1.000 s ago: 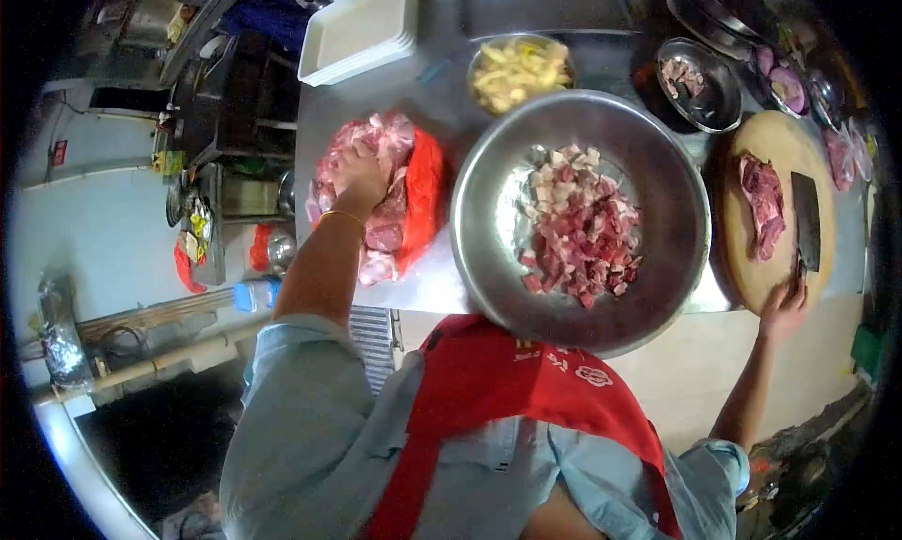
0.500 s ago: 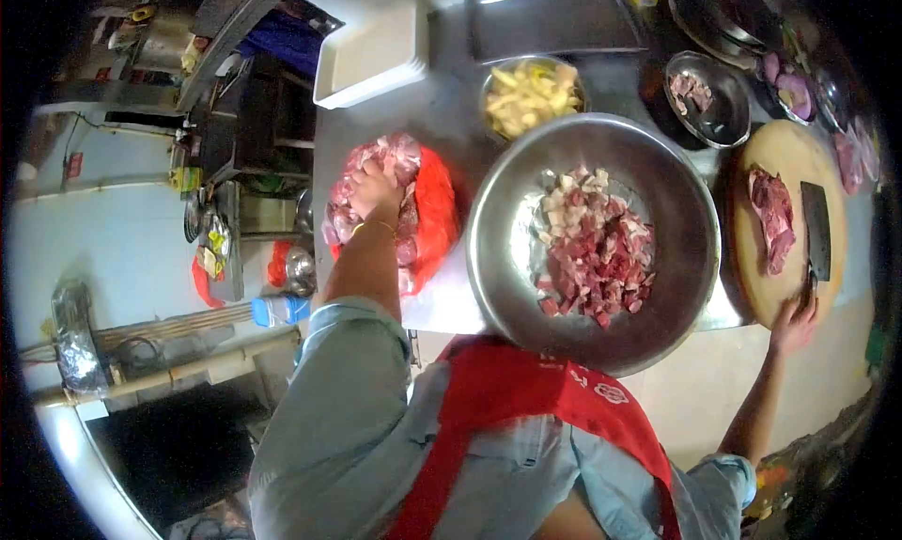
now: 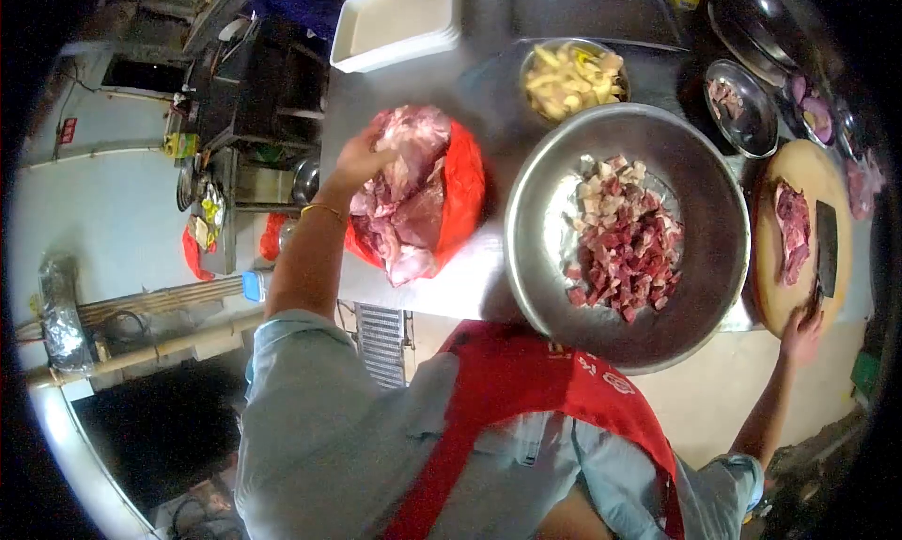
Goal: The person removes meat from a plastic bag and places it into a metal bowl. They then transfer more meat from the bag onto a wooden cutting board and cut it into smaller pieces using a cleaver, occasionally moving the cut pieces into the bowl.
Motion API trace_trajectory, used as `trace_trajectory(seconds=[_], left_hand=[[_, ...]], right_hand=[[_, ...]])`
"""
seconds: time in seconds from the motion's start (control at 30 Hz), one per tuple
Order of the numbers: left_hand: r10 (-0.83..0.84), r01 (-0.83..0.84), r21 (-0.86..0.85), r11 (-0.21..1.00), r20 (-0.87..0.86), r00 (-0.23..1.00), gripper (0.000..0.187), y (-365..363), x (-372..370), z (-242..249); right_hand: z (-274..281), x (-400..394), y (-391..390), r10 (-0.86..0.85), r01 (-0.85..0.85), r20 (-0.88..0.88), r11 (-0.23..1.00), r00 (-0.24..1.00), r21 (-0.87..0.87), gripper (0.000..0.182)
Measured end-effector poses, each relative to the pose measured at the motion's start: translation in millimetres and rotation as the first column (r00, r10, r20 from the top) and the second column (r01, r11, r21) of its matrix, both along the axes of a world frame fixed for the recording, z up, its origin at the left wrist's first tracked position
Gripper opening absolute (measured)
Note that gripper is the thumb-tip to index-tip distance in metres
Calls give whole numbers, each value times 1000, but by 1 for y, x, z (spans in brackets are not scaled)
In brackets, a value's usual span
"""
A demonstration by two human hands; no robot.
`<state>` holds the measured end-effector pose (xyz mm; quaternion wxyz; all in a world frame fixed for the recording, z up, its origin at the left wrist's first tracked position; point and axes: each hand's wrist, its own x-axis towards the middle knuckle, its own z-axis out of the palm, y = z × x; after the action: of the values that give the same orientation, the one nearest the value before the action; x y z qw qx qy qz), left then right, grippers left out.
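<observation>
My left hand (image 3: 361, 164) grips the upper left side of a large piece of raw meat (image 3: 413, 150), its fingertips hidden behind the meat. More raw meat lies below it on a red plastic bag (image 3: 465, 187). On the right, my right hand (image 3: 801, 335) is closed round the handle of a cleaver (image 3: 826, 249), whose blade lies flat on the round cutting board (image 3: 769, 187). A strip of meat (image 3: 792, 232) sits beside the blade. Between my hands, diced meat (image 3: 625, 249) fills the middle of a wide metal bowl (image 3: 536, 183).
Behind the wide bowl is a bowl of yellowish pieces (image 3: 575, 78). White trays (image 3: 399, 23) are stacked at the back left, beside a dark metal tray (image 3: 597, 14). A small metal bowl with meat scraps (image 3: 742, 108) stands near the board.
My left hand has shifted from on top of the meat to its left side, and a large piece there has been raised or turned. The camera view has moved slightly.
</observation>
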<state>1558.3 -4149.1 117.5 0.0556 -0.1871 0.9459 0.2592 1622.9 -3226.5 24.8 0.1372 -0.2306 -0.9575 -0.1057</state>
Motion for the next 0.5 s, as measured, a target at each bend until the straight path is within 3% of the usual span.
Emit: trace_trajectory(seconds=[0.03,0.07,0.1,0.13,0.17,0.2,0.23,0.3,0.33,0.37,0.4,0.5], left_hand=[[-51,50,-47,998,-17,999,80,-7,-7,-6],[-102,98,-91,991,-34,994,80,-9,-8,-12],[13,-2,-253,967,44,999,78,14,-14,3],[41,-5,-300,954,113,993,78,21,-22,5],[70,-5,-345,939,177,982,77,21,-33,1],[106,-5,-387,922,239,965,77,26,-39,5],[80,51,-381,923,319,945,66,40,-38,30],[83,39,-372,928,307,948,61,27,-45,19],[85,35,-376,926,299,951,58,22,-48,19],[95,20,-374,927,287,953,52,23,-46,23],[80,0,-356,934,209,975,52,18,-43,15],[25,-31,-310,950,-22,999,50,7,-23,-3]], right_hand=[[7,1,-6,-14,15,41,1000,999,-19,56],[8,0,5,43,-35,50,987,998,-154,59],[-11,-6,49,101,-85,44,955,994,-284,61],[-17,-9,74,157,-131,30,904,987,-406,63],[-12,-14,73,131,-71,61,808,990,-586,64],[-59,-20,133,132,-186,-135,579,982,-794,52],[-57,-17,134,108,-118,-58,721,992,-683,52],[-39,-28,122,22,3,59,920,998,-392,53],[-66,-39,177,265,-255,-47,841,963,-477,52],[-88,-49,224,486,-479,-148,681,862,-553,50],[-75,-43,183,303,-284,-22,865,953,-414,49],[-52,-41,112,166,-170,-38,940,985,-295,47]])
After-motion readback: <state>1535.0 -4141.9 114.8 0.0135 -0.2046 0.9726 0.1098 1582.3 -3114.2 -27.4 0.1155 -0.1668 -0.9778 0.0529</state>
